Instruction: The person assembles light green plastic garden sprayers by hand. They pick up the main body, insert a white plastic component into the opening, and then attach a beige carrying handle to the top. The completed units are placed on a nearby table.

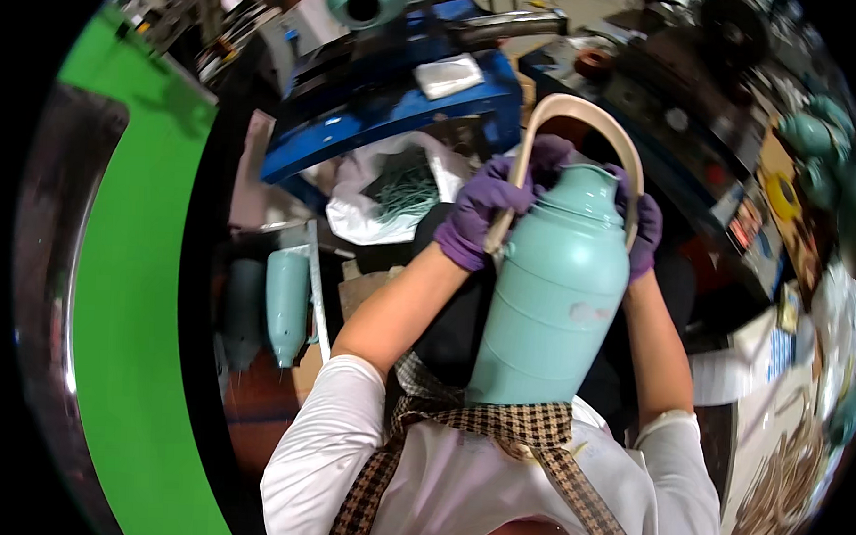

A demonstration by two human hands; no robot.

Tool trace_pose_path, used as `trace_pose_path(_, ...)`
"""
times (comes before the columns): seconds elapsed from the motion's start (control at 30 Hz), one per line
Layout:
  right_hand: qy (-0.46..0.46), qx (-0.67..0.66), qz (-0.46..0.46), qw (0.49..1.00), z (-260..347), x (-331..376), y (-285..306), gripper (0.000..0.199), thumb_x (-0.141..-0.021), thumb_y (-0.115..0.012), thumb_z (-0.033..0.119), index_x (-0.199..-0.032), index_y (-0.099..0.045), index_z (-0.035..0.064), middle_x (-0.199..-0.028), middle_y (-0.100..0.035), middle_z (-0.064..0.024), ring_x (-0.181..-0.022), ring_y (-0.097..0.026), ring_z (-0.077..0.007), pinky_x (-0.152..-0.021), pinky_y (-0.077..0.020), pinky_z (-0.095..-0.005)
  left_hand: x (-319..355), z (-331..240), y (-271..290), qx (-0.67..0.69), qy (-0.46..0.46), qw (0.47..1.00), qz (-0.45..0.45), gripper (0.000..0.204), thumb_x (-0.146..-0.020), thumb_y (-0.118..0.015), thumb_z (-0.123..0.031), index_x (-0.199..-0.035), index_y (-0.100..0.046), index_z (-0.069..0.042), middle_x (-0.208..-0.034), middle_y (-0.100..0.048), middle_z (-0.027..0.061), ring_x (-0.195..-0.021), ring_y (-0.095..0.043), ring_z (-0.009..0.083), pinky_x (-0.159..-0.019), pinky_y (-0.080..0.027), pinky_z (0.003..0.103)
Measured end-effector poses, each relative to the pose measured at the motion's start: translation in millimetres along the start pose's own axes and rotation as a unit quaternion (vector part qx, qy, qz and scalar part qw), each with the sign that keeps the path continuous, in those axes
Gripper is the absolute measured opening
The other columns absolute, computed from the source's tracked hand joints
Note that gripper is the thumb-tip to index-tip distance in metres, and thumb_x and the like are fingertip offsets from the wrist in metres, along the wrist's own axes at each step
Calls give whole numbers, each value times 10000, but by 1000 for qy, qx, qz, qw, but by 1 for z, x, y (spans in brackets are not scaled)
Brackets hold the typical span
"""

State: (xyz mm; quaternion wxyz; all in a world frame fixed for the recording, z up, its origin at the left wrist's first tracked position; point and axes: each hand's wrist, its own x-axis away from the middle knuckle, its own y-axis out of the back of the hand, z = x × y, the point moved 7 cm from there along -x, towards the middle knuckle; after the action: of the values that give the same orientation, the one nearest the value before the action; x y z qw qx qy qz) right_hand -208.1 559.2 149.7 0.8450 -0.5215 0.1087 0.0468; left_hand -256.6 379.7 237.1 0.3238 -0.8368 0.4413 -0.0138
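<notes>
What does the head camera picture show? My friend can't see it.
Two purple-gloved hands, left hand and right hand, grip the curved beige handle at the neck of a tall mint-green plastic flask body propped against the person's checked apron.

The flask [552,291] stands between both sets of fingers [506,190]; its handle [584,111] arches above them. Beyond the fingers lies a bag [393,186]; another flask body [286,302] stands far left.

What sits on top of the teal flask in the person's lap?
A cream curved handle arches over the teal flask, gripped by the purple-gloved left hand and right hand. Gloves hide both attachment points.
</notes>
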Motion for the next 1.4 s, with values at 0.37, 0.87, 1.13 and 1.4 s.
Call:
trace_pose_path(0.37, -110, 17, 4, 994, -24, -2, -17, 540, -1073, -410, 417, -1475, -469, 61, -1485, -505, -144, -1353, -501, -253, -1157, -382, -416, 46, -37, -93, -621, -428, 589, 288, 422, -913, -618, -430, -1141, -657, -76, -1195, -698, 133, -1119, -659, 347, -1093, -356, 609)
trace_pose_path(0.87, 573, 240, -443, 646, 398, 453, 73, 539, -1023, -523, 385, -1452, -481, 62, -1464, -533, -96, -1315, -535, -267, -1037, -532, -415, -108, -211, 28, -985, -92, 122, -85, 1035, -661, -865, -340, -1554, -341, -364, -1668, -205, 119, -1517, -209, 438, -1164, -267, 624)
trace_pose_path(1.13, 544, 393, -492, 554, 514, 525, 127, 595, -949, -670, 54, -1482, -412, 3, -1417, -494, -109, -1259, -492, -215, -1048, -458, -375, -158, -266, 166, -825, 9, 303, -477, 687, -946, -539, -588, -1555, -343, -339, -1621, -267, 236, -1258, -479, 610, -911, -495, 649)
trace_pose_path(1.4, 281, 843, -433, 151, 327, 388, 86, 825, -839, -728, 208, -1561, -357, 63, -1565, -389, -177, -1402, -415, -364, -1184, -322, -413, 103, -235, -20, -732, -225, 557, -322, 751, -817, -665, -66, -1509, -390, 32, -1488, -484, 232, -1314, -542, 318, -1097, -439, 401)
